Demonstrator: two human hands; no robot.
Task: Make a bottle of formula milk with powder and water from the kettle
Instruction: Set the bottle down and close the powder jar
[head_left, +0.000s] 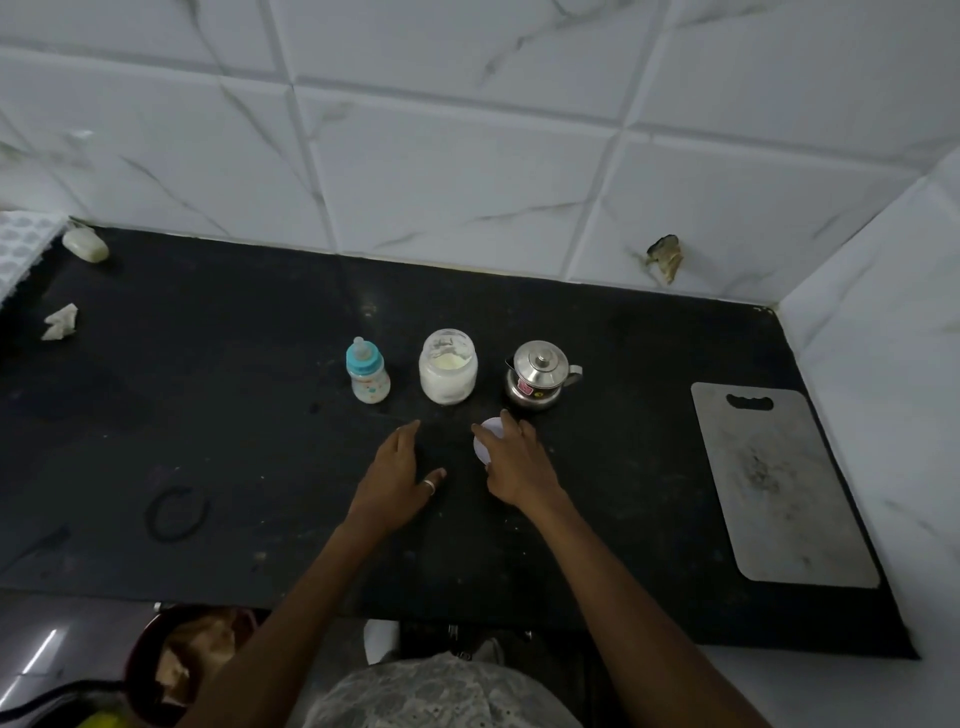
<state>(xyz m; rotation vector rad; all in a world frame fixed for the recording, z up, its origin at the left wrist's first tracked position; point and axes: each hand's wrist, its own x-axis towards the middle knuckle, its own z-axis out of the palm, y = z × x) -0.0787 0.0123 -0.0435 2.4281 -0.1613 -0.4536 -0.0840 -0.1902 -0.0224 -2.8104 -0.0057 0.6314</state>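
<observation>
On the black counter (208, 395), approx. centre, we have three items in a row: baby bottle (368, 378) at left w/ teal collar and teat still fitted, powder jar (448, 372) in the middle w/ mouth open, steel kettle (537, 375) at right w/ its own cap on. They stand near each other but not touching, all within easy reach, which we judge is deliberate for a scoop-then-pour sequence.

Our right hand (511, 467) is clamped on a white lid (488, 441), fingers curled over its rim, low over the counter just in front of the jar and kettle. We judge it is the jar lid being parked clear of the work zone; whether it already touches the counter we cannot tell. Our left hand (397, 473) holds nothing, fingers loosely spread, a ring on one finger, hovering beside the right.

Step status, as a judgement: jar opened, bottle not yet opened, no powder or water transferred.

Surface: dark, speckled, dusty. A grey cutting board (779, 483) lies far right; a crumpled scrap (61, 322) and a pale soap-like lump (85, 245) sit far left. White marbled wall tiles (467, 156) enclose back and right sides.
</observation>
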